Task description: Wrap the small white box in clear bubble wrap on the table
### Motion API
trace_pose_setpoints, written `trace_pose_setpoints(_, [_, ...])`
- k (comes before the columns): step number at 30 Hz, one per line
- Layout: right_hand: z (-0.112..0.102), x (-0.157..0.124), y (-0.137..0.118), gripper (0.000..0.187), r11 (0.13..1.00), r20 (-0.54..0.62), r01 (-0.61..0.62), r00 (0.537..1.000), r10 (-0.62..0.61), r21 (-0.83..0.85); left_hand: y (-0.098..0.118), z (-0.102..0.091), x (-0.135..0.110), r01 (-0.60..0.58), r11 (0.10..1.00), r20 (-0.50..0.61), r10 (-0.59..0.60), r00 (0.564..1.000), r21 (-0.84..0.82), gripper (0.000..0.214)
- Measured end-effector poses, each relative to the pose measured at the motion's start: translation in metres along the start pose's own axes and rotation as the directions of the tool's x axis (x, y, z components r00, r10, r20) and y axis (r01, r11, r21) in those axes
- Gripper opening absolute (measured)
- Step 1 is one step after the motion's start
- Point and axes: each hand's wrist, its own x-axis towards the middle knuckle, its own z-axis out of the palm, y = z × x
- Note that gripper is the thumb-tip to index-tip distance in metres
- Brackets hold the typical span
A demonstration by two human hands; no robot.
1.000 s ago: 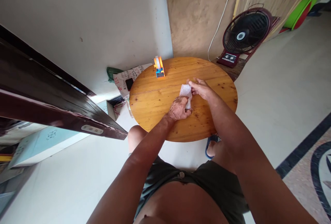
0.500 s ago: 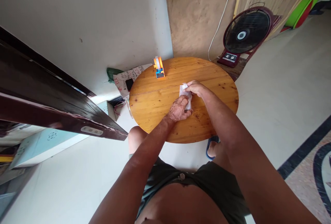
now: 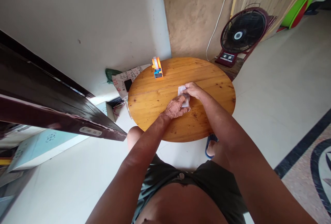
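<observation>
A small whitish packet, which looks like bubble wrap around something, lies on the round wooden table. My left hand holds it from the lower left, with the thumb and fingers curved about its near end. At the packet's far right edge, the fingers of my right hand are bent and closed on the wrap. Both hands cover much of the packet, so its contents are hidden. Farther back on the tabletop stands an orange and blue tape dispenser with a roll of tape in it.
A dark red fan stands behind the table on the right, its white cord running up the wall. Left of the table lie a printed sack and a black phone-like object. A dark wooden door edge juts in from the left.
The far end of the packet appears folded down, and it looks shorter now. My right hand has come slightly nearer to my left. The whole view has shifted a little.
</observation>
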Motion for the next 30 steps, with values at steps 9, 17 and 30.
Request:
trace_pose_setpoints(9, [0.001,-0.005,-0.005,0.020,0.999,-0.020,0.024,0.999,-0.025,-0.030,-0.005,0.000,-0.006,-0.076,0.996,-0.008,0.075,0.997,-0.042,0.039])
trace_pose_setpoints(17, [0.002,-0.002,0.004,0.018,0.997,0.005,0.060,0.998,-0.060,0.042,-0.012,0.002,-0.006,-0.093,0.995,-0.022,0.092,0.996,-0.035,0.044])
trace_pose_setpoints(30, [-0.002,-0.016,-0.002,0.018,0.980,-0.035,0.185,0.983,-0.182,0.080,-0.006,0.009,-0.028,-0.028,0.997,-0.125,0.019,0.992,-0.066,0.045])
